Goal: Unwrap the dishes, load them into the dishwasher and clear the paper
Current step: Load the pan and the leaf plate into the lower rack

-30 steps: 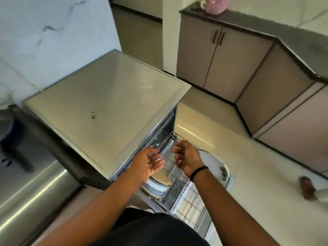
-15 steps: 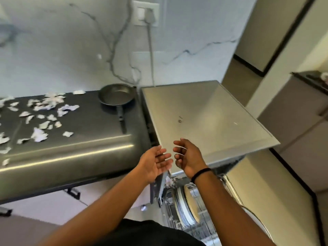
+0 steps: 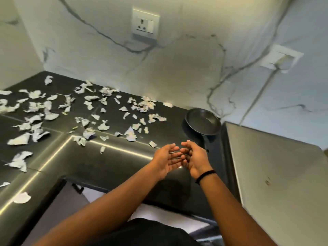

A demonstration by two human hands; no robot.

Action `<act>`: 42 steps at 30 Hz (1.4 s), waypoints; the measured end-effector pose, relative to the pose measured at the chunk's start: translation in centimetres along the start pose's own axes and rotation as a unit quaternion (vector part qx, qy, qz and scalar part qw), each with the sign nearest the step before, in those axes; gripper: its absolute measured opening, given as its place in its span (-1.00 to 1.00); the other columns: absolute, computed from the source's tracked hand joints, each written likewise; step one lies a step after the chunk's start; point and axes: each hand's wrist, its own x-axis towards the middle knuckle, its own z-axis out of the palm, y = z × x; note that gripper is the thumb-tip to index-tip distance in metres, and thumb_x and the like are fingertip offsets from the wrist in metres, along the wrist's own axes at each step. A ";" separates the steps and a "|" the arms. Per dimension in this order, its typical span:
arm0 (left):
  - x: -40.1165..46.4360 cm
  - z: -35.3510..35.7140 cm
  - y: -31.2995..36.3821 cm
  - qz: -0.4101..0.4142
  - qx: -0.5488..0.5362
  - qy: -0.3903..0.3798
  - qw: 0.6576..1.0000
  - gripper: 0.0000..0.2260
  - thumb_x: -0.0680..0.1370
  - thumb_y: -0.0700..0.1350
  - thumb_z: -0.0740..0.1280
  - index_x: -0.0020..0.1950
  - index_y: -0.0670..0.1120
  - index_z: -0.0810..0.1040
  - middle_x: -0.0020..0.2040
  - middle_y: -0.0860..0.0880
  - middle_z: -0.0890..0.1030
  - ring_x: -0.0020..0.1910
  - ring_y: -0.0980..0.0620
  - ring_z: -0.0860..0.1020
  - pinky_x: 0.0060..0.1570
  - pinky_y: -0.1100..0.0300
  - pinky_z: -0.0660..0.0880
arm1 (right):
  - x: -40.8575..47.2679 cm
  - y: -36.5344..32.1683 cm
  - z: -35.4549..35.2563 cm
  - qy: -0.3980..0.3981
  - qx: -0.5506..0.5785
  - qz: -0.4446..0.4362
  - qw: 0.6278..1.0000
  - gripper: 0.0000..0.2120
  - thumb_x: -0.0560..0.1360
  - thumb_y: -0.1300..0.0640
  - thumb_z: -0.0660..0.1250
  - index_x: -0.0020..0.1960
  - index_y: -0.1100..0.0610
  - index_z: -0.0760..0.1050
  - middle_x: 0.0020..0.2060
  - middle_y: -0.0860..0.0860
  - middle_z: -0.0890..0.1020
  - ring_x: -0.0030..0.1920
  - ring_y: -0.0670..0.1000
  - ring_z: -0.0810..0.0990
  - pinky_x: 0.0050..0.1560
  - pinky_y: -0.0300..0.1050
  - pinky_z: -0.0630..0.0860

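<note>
Several torn scraps of white paper (image 3: pixel 85 119) lie scattered over the dark countertop (image 3: pixel 99 160), mostly to the left and back. My left hand (image 3: pixel 166 159) and my right hand (image 3: pixel 194 159) hover side by side above the counter's right part, palms facing each other, fingers loosely bent, holding nothing. A black frying pan (image 3: pixel 203 124) sits on the counter just beyond my right hand, next to the dishwasher's grey top (image 3: pixel 276 174). The dishwasher's rack and the dishes are out of view.
A marble-patterned wall with a socket plate (image 3: pixel 144 23) and a second plate (image 3: pixel 282 59) with a cable backs the counter. The counter bends in an L around me, with a bright reflected strip along its front.
The view has swung left, from the dishwasher rack to the paper-strewn counter. Both hands have risen from the rack and now hover over the counter near the pan, still holding nothing.
</note>
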 end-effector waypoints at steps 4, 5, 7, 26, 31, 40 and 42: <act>3.4 -1.5 3.2 -0.003 0.012 -0.014 1.000 -0.70 0.64 -0.03 0.27 0.23 -0.21 0.56 -0.03 -0.18 0.68 -0.12 -0.08 0.68 -0.09 0.06 0.65 | 3.2 -0.8 3.1 0.029 0.012 0.001 1.000 -0.78 0.62 0.05 0.27 0.06 0.18 0.59 -0.40 -0.01 0.54 -0.47 -0.07 0.45 -0.48 -0.24 0.36; 4.1 -1.5 3.6 -0.010 0.012 -0.017 1.000 -0.71 0.64 -0.03 0.27 0.22 -0.21 0.56 -0.02 -0.19 0.68 -0.11 -0.09 0.68 -0.07 0.05 0.65 | 3.6 -1.0 3.4 0.043 0.018 0.001 0.999 -0.80 0.62 0.06 0.28 0.04 0.17 0.59 -0.39 -0.01 0.54 -0.47 -0.07 0.44 -0.48 -0.23 0.36; 5.7 -1.0 3.9 -0.035 0.016 -0.032 0.999 -0.72 0.65 -0.03 0.26 0.23 -0.20 0.55 0.03 -0.20 0.69 -0.06 -0.12 0.69 -0.02 0.02 0.65 | 4.4 -1.4 3.0 0.082 0.034 -0.008 0.996 -0.83 0.61 0.09 0.29 0.01 0.17 0.59 -0.39 0.00 0.55 -0.47 -0.07 0.44 -0.48 -0.22 0.35; 15.6 9.9 -0.1 -0.094 0.191 0.017 0.977 -0.78 0.63 0.00 0.30 0.11 -0.13 0.57 -0.01 -0.11 0.65 -0.10 -0.08 0.61 -0.08 0.03 0.56 | 12.3 -1.3 -7.2 0.208 -0.101 0.003 0.973 -0.80 0.58 0.12 0.35 0.20 0.06 0.53 -0.17 0.03 0.64 -0.25 -0.04 0.61 -0.29 -0.14 0.57; 15.7 10.2 -0.4 -0.081 0.206 0.063 0.973 -0.84 0.65 -0.08 0.29 0.10 -0.16 0.54 -0.08 -0.17 0.63 -0.16 -0.12 0.62 -0.18 -0.07 0.63 | 12.5 -0.5 -6.7 0.113 -0.059 0.027 0.991 -0.87 0.62 0.19 0.32 -0.03 0.20 0.63 -0.19 0.14 0.65 -0.22 0.03 0.65 -0.41 -0.17 0.59; 15.3 10.0 -0.5 -0.050 0.218 0.065 0.973 -0.77 0.62 -0.03 0.37 -0.01 -0.20 0.64 -0.10 -0.18 0.67 -0.13 -0.13 0.65 -0.16 -0.01 0.63 | 10.4 -0.4 -7.3 0.044 -0.003 0.012 0.999 -0.85 0.60 0.19 0.36 0.11 0.24 0.62 -0.24 0.10 0.67 -0.30 -0.02 0.68 -0.30 -0.15 0.63; 15.0 10.3 -0.7 -0.042 0.223 0.062 0.972 -0.77 0.61 -0.02 0.38 -0.02 -0.19 0.66 -0.12 -0.14 0.68 -0.11 -0.11 0.66 -0.15 0.02 0.63 | 9.9 -0.1 -7.7 0.044 0.006 0.008 0.999 -0.85 0.59 0.19 0.37 0.12 0.23 0.62 -0.21 0.12 0.68 -0.29 -0.02 0.69 -0.30 -0.15 0.63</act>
